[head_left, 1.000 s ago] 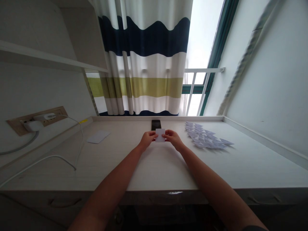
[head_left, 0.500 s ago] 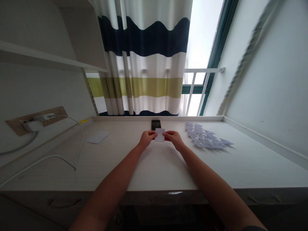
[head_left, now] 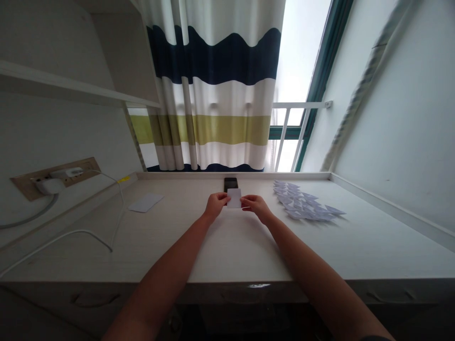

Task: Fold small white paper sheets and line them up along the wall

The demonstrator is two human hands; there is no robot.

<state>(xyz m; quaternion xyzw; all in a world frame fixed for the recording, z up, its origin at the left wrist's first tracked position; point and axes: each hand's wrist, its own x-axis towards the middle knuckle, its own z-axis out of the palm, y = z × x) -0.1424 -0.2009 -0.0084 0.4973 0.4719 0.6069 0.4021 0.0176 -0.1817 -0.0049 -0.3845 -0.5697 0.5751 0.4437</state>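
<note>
A small white piece of paper [head_left: 233, 198] is held upright above the desk, its flat face towards me. My left hand [head_left: 215, 203] pinches its left edge between thumb and fingers. At the opposite edge, my right hand [head_left: 257, 206] has its fingertips closed on the paper, with one lower finger slightly apart. Just behind the paper lies a dark phone [head_left: 231, 183], its near part hidden. To the right, several folded white paper pieces [head_left: 305, 203] with pointed tips lie in overlapping rows. A stack or sheet of flat white paper [head_left: 146, 202] rests on the left.
The white desk [head_left: 227, 251] has a raised rim at the back and right. A white cable [head_left: 83, 231] runs over its left side from plugs in a wall socket [head_left: 57, 177]. A striped curtain [head_left: 227, 128] hangs behind, and a shelf [head_left: 71, 83] juts out at upper left.
The paper has shifted slightly left. My right hand's lower finger now sits a little apart from the others. The things on the desk stay where they were.
</note>
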